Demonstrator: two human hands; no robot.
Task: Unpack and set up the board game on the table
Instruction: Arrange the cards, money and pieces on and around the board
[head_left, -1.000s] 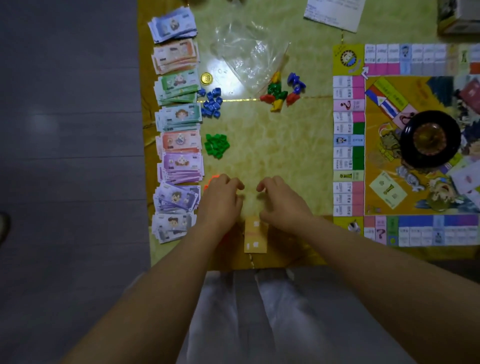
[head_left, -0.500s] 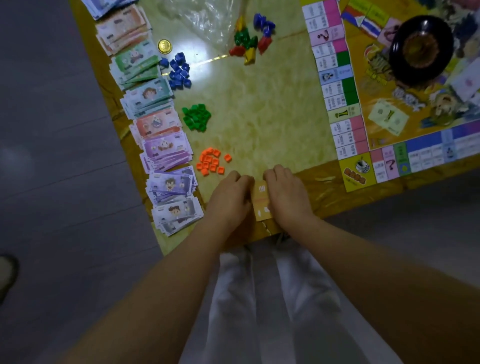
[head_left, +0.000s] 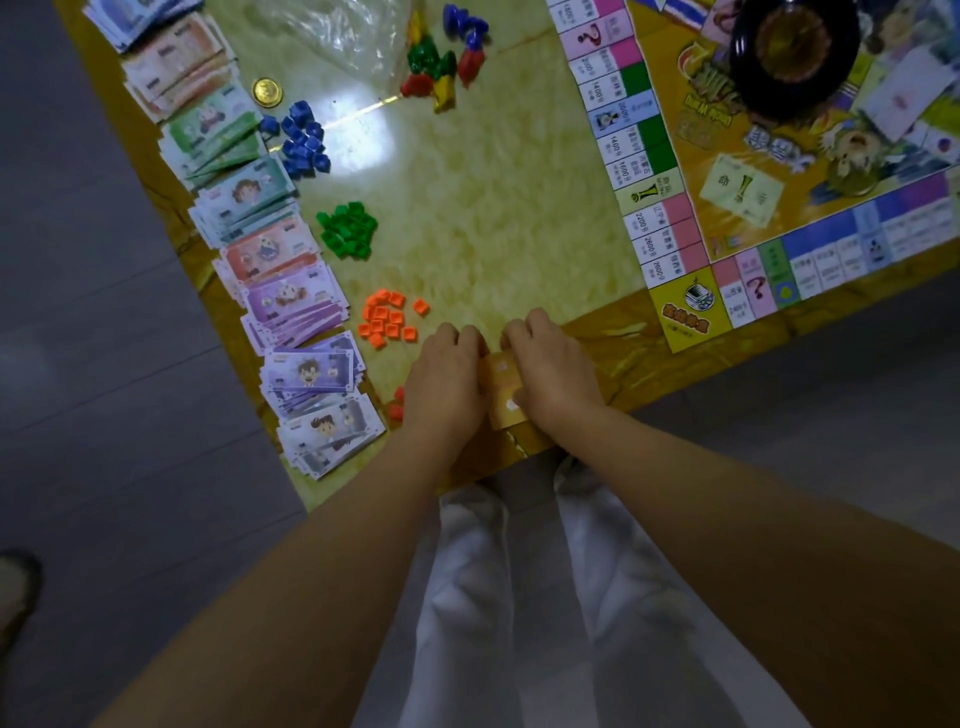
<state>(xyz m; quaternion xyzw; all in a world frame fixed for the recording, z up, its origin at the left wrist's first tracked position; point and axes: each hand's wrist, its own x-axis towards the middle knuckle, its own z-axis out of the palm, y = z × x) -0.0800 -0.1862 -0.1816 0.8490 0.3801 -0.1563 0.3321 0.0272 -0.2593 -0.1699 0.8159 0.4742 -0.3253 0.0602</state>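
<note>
Across the head view, 12 o'clock half: glossy yellow-green marbled table (head_left: 467, 218) with an amber border, over a grey tiled floor (head_left: 130, 467). Game board (head_left: 670, 156) sits at 2 o'clock, near corner almost at the table edge, with a black round dish (head_left: 792, 52) on it. Banknote stacks (head_left: 275, 275) run in a fanned column along the 10 o'clock edge. White trousers (head_left: 519, 597) at 6 o'clock, a shoe (head_left: 15, 587) at 8 o'clock.

Card stack (head_left: 503, 387) lies at centre, on the near table edge. Left hand (head_left: 444, 379) and right hand (head_left: 553, 371) flank it, fingers curled, clamped on its long sides.

Delta vs 1 s ago: the hands were forward of the stack and apart, now closed in on it. Orange houses (head_left: 387, 319) were hidden by the left hand, now exposed at its 11 o'clock. Vs 0.5 s ago: the hands sit tighter, less card face shows, and a couple of red pieces (head_left: 397, 402) show at the left hand's 9 o'clock. Frame is more tilted.

Materials:
- cards: orange, rectangular, small pale marks
- houses: small blocky plastic in loose piles, green houses (head_left: 347, 228) and blue houses (head_left: 301, 140) up the column from the orange
- coin (head_left: 267, 92): gold, round, beside the blue pile
- plastic bag (head_left: 332, 31): clear, crinkled, at 11 o'clock
- pawns (head_left: 441, 67): mixed red, green, yellow, blue, just beside the bag
- notes: paper, cartoon faces printed on them
</note>
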